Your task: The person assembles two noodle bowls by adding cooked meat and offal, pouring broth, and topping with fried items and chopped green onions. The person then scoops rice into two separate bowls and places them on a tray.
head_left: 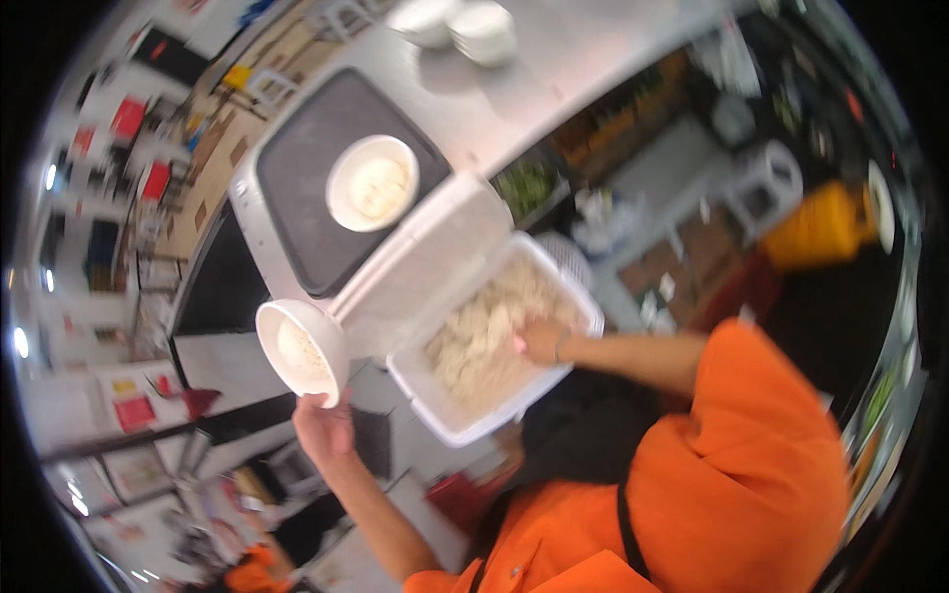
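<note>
My left hand (326, 427) grips the lower edge of a white bowl (334, 341), which is tilted and holds some pale food, like rice or noodles. My right hand (542, 342) is over a white lidded box (465, 432), its fingers curled down at the pale, clumpy food (474, 331) inside. A small pink spot shows at those fingertips, but blur hides what they hold. The box lid (435, 252) stands open on the far side. Beyond it, a second white bowl (346, 188) with pale food sits on a dark grey tray (297, 198).
Stacked white bowls (482, 35) stand on the steel counter (554, 59) at the far side. Green vegetables in a container (529, 188) lie below the counter edge. A white stool (766, 188) and a yellow object (816, 227) are on the right.
</note>
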`<state>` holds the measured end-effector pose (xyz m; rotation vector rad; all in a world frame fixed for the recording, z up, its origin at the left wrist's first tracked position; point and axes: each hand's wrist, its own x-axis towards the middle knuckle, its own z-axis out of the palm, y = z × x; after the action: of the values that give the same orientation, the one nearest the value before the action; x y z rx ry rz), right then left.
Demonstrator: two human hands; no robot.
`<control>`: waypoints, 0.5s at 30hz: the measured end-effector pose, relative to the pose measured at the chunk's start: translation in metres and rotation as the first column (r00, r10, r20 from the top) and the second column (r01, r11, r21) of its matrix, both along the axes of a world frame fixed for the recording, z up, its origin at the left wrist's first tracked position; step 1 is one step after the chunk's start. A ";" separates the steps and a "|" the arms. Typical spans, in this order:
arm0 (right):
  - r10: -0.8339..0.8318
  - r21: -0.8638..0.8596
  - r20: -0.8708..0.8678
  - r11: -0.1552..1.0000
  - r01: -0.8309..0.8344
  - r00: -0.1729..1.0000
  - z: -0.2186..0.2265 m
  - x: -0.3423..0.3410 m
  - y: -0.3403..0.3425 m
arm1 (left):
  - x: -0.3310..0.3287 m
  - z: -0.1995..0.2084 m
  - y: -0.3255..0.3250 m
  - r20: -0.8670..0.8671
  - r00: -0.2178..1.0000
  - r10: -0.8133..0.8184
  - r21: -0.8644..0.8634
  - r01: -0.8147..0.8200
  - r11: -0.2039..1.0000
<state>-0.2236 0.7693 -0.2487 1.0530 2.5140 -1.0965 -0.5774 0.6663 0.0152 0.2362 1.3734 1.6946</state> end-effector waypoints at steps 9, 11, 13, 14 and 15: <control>0.691 -0.075 -0.035 0.719 -0.691 0.722 0.065 -0.039 -0.119 | 0.102 -0.035 -0.036 0.320 0.880 -0.351 -0.280 0.442 0.852; 0.442 -0.229 -0.065 0.866 -0.444 0.895 0.064 -0.003 -0.142 | 0.119 -0.054 -0.026 0.428 0.821 -0.379 -0.276 0.518 0.810; 0.223 -0.403 -0.026 0.890 -0.215 0.974 0.076 0.067 -0.149 | 0.153 -0.065 -0.038 0.402 0.868 -0.290 -0.354 0.440 0.825; 0.027 -0.464 -0.067 0.884 -0.055 0.997 0.062 0.104 -0.157 | 0.176 -0.068 -0.037 0.392 0.863 -0.318 -0.327 0.454 0.829; -0.183 -0.514 -0.092 0.850 0.110 0.979 0.047 0.144 -0.162 | 0.200 -0.071 -0.031 0.384 0.854 -0.352 -0.295 0.475 0.829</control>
<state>-0.0795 0.6071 -0.2013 1.0458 2.0615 -1.8053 -0.3772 0.6356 -0.0558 0.0340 1.2641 1.0197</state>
